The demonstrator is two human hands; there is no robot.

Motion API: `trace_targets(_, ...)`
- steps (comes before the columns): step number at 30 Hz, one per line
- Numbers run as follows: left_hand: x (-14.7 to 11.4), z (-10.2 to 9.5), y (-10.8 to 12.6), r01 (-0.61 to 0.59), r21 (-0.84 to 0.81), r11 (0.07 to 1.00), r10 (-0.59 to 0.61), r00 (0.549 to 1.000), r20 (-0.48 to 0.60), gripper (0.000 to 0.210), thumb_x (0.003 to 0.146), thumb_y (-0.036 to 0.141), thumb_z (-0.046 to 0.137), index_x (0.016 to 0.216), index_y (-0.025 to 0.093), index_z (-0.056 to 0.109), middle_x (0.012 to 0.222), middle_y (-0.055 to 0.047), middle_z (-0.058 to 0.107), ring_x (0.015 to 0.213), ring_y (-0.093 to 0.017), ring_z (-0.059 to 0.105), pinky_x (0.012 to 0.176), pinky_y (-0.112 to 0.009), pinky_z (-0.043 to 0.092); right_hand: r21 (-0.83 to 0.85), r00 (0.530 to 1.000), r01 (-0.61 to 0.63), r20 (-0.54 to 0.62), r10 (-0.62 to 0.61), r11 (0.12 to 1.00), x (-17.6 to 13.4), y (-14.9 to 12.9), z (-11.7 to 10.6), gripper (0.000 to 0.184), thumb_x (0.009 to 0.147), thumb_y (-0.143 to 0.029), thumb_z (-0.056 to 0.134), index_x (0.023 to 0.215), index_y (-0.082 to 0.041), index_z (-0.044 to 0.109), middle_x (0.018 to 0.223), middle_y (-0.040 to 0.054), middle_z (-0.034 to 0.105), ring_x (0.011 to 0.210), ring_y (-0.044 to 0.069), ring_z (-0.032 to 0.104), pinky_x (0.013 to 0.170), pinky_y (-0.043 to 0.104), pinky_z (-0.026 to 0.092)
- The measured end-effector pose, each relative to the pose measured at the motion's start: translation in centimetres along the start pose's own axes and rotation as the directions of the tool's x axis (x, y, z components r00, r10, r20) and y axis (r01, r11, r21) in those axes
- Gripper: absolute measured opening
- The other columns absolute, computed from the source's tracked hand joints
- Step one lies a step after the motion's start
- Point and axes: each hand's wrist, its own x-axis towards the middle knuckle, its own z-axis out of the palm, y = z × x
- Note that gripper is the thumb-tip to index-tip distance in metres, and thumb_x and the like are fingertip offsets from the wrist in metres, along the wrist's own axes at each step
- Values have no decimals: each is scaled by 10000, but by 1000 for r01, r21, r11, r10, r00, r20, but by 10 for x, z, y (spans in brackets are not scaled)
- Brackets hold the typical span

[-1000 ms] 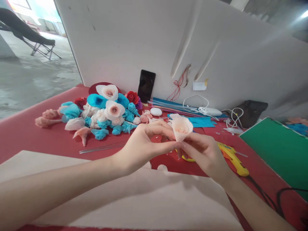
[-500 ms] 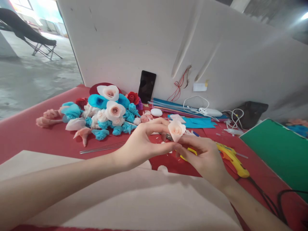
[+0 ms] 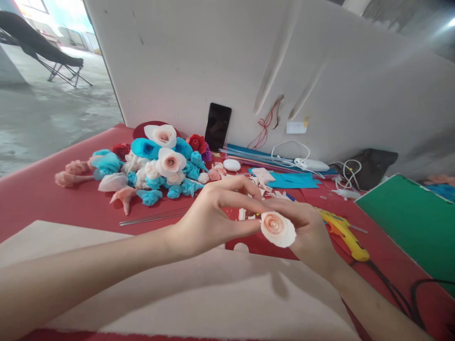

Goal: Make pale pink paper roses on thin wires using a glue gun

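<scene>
Hands meet above a cream sheet [image 3: 199, 296] on the red worktop [image 3: 31, 203], both grasping one pale paper flower [image 3: 276, 228] by its narrow base; the bloom and knuckles hide some fingertips. The left hand [image 3: 213, 218] brings thumb and forefinger in from one side, the right hand [image 3: 313, 232] curls behind the bloom from the other.

Nearer the person than the hands, the sheet spreads bare, its near edge stopping just short of a red strip of worktop. Right of the right hand, room is tighter — a yellow glue gun [image 3: 350, 239] lies just beside it, with a green board [image 3: 412, 232] farther out. Beyond the left hand lie thin metal rods [image 3: 152, 217], then a heap of paper flowers [image 3: 151, 168]; a white panel [image 3: 195, 57] closes the far side.

The held flower's open face points toward the person, tipped slightly down and right. Its long axis runs from the pinched base out through the spiral centre — foreshortened, nearly along the line of sight.
</scene>
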Motion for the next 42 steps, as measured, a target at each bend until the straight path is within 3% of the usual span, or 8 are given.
trace_targets(4, 2, 0, 4, -36, 103, 994, 37, 999, -3, 92, 658, 40, 702, 710, 113, 721, 734, -14, 578, 654, -79, 541, 586, -161, 460, 35, 1000, -1, 8, 1, 999, 0, 0, 1, 157, 806, -70, 538, 712, -179, 603, 718, -43, 633, 641, 70, 570, 596, 141, 430)
trace_targets(9, 2, 1, 6, -46, 110, 993, 47, 999, 1, 65, 692, 47, 672, 680, 96, 713, 739, -22, 582, 670, -86, 541, 578, -165, 461, 59, 999, -31, 13, 31, 998, -1, 0, 3, 194, 832, -118, 541, 642, -159, 550, 628, -37, 593, 581, 72, 536, 554, 147, 408)
trace_targets(17, 1, 4, 2, 226, -64, 972, -226, 974, 14, 51, 703, 142, 707, 699, 185, 734, 752, 9, 595, 719, -86, 542, 652, -163, 461, 78, 995, -74, 73, 68, 994, 0, 2, 1, 270, 861, -237, 536, 611, -141, 564, 573, -17, 542, 557, 78, 496, 525, 167, 382)
trace_targets(24, 2, 3, 0, 296, -88, 951, -294, 955, 37, 95, 755, 265, 667, 709, 207, 725, 738, 17, 635, 758, -104, 536, 700, -183, 453, 108, 988, -142, 77, 134, 984, 0, 0, 0, 312, 884, -264, 525, 605, -143, 593, 564, -23, 549, 514, 55, 459, 509, 161, 359)
trace_targets(29, 1, 4, 2, 336, -104, 936, -335, 942, 22, 107, 747, 244, 671, 663, 207, 727, 733, 4, 627, 743, -120, 544, 673, -215, 456, 170, 978, -197, 100, 182, 966, 3, 2, 0, 175, 835, -255, 580, 712, -152, 649, 545, -17, 523, 517, 78, 451, 492, 184, 358)
trace_targets(35, 4, 5, 7, 399, -91, 912, -400, 916, 7, 50, 699, 251, 710, 731, 214, 721, 760, 8, 587, 767, -130, 518, 658, -230, 448, 369, 963, -262, 164, 215, 892, 0, 6, -2, 223, 859, -319, 564, 728, -162, 655, 532, -19, 519, 474, 60, 443, 477, 176, 359)
trace_targets(39, 5, 5, 11, 424, -162, 891, -416, 906, 83, 76, 763, 251, 641, 752, 203, 700, 754, 4, 622, 784, -150, 562, 671, -255, 470, 500, 933, -342, 284, 222, 795, -2, 9, -3, 262, 884, -393, 522, 881, -179, 672, 689, 30, 611, 458, 60, 465, 434, 177, 355)
trace_targets(42, 4, 4, 13, 483, -253, 838, -458, 876, 153, 163, 807, 279, 585, 709, 184, 675, 681, -2, 636, 668, -140, 585, 597, -257, 486, 552, 914, -378, 348, 206, 744, -3, 9, -3, 286, 889, -417, 510, 920, -184, 673, 710, 44, 628, 451, 51, 460, 429, 166, 342)
